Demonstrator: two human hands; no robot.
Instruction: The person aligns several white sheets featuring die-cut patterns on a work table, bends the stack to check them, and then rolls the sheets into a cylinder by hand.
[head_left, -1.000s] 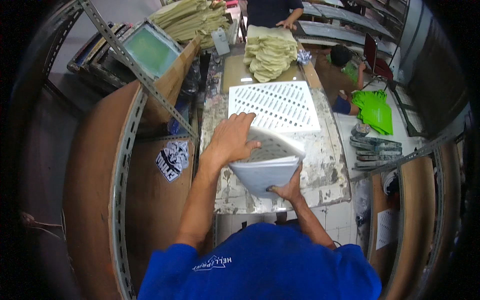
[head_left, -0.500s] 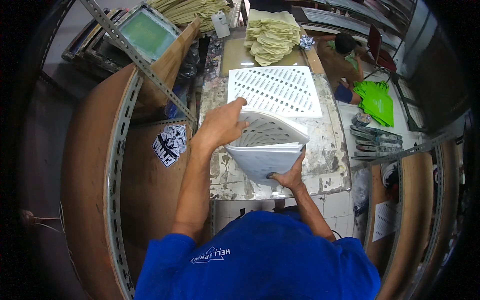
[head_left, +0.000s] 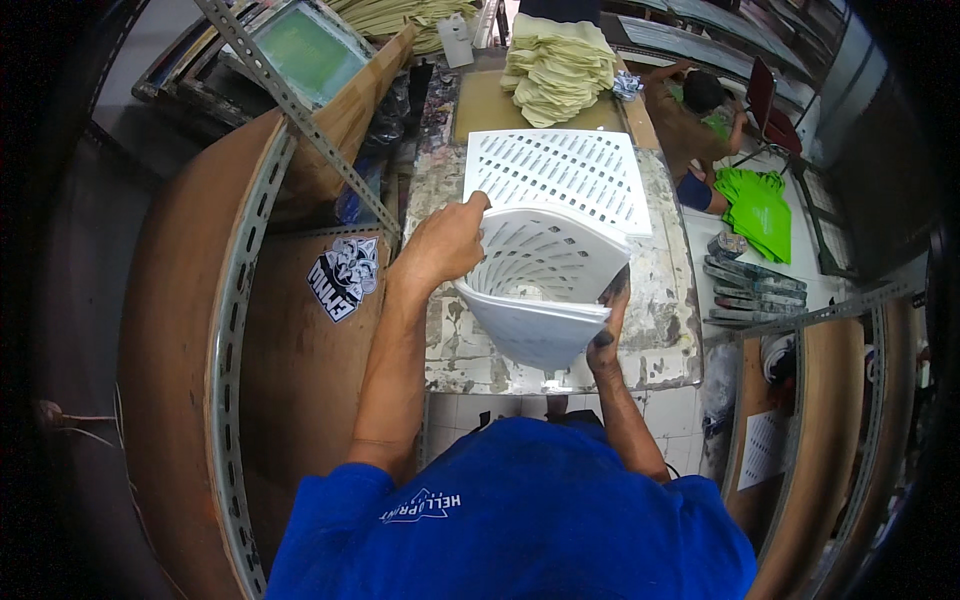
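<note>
A curled stack of white printed paper sheets (head_left: 535, 335) is held up above the table between my two hands. My left hand (head_left: 442, 245) is closed on its left edge, with the thumb hidden by the paper. On the opposite edge my right hand (head_left: 612, 325), dark smudges on its fingers, grips the lower right corner. Small dark printed marks in slanting rows show on the inner faces, and the stack gapes open at the top. Just beyond it, another pile of such sheets (head_left: 560, 175) lies flat on the paint-stained table (head_left: 655, 330).
Folded pale yellow fabric (head_left: 555, 70) is piled at the table's far end. A metal-framed wooden shelf (head_left: 185, 330) stands close on my left, another shelf (head_left: 835, 400) on my right. Beyond the table, a person (head_left: 690, 120) sits on the floor near green bags (head_left: 755, 212).
My right hand has shifted up along the sheets' right edge, its thumb off the front face. The held stack has opened into a wider, rounder curl.
</note>
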